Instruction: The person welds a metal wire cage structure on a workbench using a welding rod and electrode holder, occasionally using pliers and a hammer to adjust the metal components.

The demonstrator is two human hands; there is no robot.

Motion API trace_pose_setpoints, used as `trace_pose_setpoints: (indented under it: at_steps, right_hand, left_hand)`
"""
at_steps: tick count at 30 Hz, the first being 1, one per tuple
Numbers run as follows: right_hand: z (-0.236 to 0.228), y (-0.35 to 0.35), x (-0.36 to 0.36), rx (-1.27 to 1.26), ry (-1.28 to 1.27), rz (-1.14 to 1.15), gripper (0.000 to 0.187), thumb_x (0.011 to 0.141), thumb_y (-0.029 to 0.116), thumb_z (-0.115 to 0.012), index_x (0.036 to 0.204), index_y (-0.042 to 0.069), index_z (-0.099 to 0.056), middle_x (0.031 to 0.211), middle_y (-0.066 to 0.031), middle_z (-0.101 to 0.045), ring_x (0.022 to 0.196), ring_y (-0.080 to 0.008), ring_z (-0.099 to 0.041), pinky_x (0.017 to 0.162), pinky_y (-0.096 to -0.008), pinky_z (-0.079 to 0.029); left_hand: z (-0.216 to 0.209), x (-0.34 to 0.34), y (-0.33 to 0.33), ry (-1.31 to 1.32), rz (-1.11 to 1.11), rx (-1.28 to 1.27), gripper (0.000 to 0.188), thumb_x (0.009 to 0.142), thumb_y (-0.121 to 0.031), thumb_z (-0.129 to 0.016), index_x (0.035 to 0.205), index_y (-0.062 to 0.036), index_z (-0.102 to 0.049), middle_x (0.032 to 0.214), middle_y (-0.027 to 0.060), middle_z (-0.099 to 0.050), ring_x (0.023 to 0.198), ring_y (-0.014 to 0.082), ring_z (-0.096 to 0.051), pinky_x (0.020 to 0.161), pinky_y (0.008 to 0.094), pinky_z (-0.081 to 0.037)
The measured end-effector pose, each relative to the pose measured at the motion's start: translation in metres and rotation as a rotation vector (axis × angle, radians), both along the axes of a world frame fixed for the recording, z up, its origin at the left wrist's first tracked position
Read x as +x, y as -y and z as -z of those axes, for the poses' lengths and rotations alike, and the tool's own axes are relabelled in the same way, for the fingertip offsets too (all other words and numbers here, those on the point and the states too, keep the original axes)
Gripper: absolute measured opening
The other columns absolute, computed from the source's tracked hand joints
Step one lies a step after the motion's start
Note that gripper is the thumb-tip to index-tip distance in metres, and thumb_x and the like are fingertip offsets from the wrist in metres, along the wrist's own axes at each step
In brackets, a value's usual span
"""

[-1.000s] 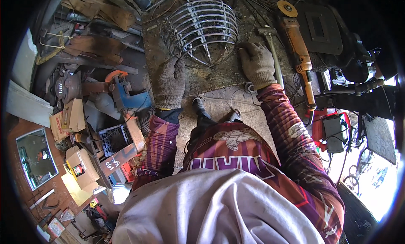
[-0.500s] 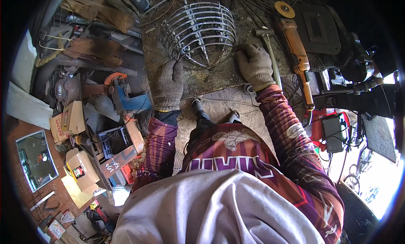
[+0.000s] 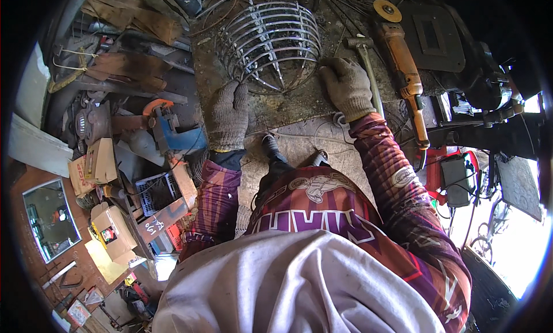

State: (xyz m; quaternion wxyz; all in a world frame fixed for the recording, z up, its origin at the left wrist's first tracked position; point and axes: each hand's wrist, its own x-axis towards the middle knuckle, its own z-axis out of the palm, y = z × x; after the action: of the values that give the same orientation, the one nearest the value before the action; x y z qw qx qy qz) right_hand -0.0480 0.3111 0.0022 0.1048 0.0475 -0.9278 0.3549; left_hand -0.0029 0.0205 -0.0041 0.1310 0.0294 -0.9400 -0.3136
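Observation:
A round cage of bent steel wire (image 3: 271, 45) lies on a rusty metal plate (image 3: 288, 105). My left hand (image 3: 228, 115), in a grey knit glove, rests on the plate at the cage's near left rim, fingers curled at the wire. My right hand (image 3: 347, 85), also gloved, lies flat on the plate at the cage's near right edge, just left of a hammer (image 3: 364, 62). Whether either hand grips a wire is hidden by the gloves.
An orange angle grinder (image 3: 405, 68) lies right of the hammer. A blue and orange power tool (image 3: 167, 125) sits to the left among scrap metal, cardboard boxes (image 3: 101, 160) and a mirror (image 3: 50, 218). Dark machinery crowds the right side.
The cage has shifted slightly toward the upper left. Both hands stay at its near rim, the right hand a little closer to it.

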Motion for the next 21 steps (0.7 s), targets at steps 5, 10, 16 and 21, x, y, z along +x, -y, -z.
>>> trace_pose_setpoints:
  at_steps: [5,10,16,21]
  right_hand:
    - [0.0,0.001,0.0,-0.011,-0.006,-0.009,0.026,0.095,0.031,-0.066,0.11,0.012,-0.077,0.107,-0.0171,-0.075,0.106,-0.0395,-0.069,0.093,-0.048,-0.053]
    - [0.003,-0.001,-0.001,-0.003,-0.007,-0.019,0.026,0.096,0.031,-0.065,0.111,0.012,-0.077,0.108,-0.0173,-0.074,0.106,-0.0398,-0.069,0.093,-0.0479,-0.053]
    - [0.001,0.001,-0.001,0.005,0.001,-0.003,0.026,0.096,0.03,-0.065,0.111,0.013,-0.077,0.108,-0.0173,-0.074,0.107,-0.0398,-0.068,0.093,-0.0478,-0.053]
    - [0.003,-0.001,-0.001,-0.011,-0.013,-0.018,0.026,0.096,0.03,-0.064,0.11,0.013,-0.077,0.108,-0.017,-0.074,0.106,-0.0397,-0.068,0.092,-0.0479,-0.053]
  left_hand:
    - [0.007,-0.001,0.004,-0.036,0.017,-0.006,0.044,0.105,-0.042,-0.059,0.123,-0.0027,-0.07,0.117,0.0213,-0.072,0.108,0.0397,-0.069,0.093,0.0446,-0.053]
    - [-0.003,0.0,-0.001,-0.007,0.006,-0.04,0.042,0.105,-0.041,-0.059,0.121,-0.0037,-0.071,0.117,0.0212,-0.072,0.108,0.0405,-0.068,0.092,0.0454,-0.053]
    - [0.001,0.0,-0.001,-0.049,-0.003,-0.02,0.041,0.105,-0.041,-0.061,0.121,-0.0047,-0.071,0.116,0.0206,-0.072,0.107,0.0402,-0.068,0.091,0.0461,-0.053]
    - [-0.001,-0.001,-0.001,-0.091,0.019,-0.074,0.038,0.104,-0.038,-0.062,0.118,-0.0039,-0.071,0.112,0.0201,-0.073,0.104,0.0391,-0.069,0.089,0.0465,-0.054]
